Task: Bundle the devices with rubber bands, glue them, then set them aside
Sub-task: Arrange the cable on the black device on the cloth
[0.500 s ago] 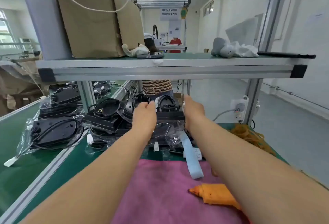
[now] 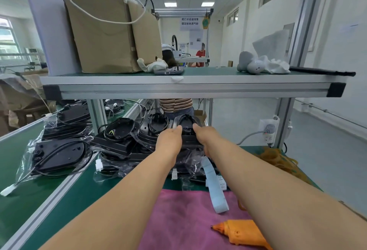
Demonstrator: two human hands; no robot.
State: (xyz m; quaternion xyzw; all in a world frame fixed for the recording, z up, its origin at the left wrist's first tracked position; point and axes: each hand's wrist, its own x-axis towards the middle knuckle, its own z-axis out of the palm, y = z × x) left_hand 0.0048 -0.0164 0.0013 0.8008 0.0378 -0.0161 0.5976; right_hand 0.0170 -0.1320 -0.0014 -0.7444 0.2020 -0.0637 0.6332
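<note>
A stacked bundle of black devices with a coiled cable on top stands at the far end of the bench, under the shelf. My left hand and my right hand hold its near corners from either side, thumbs up on its top edge; the fingers are hidden behind the hands. More black devices in clear bags lie heaped to the left. An orange glue gun lies on the pink cloth near me. Loose rubber bands are piled at the right of the bench.
An aluminium shelf runs low over the reach and carries a brown paper bag. A light blue strip hangs over the cloth. A wall socket sits on the right post. A second bench at left holds bagged devices.
Both hands have drawn closer together on the near side of the bundle. The bundle itself sits where it was.
</note>
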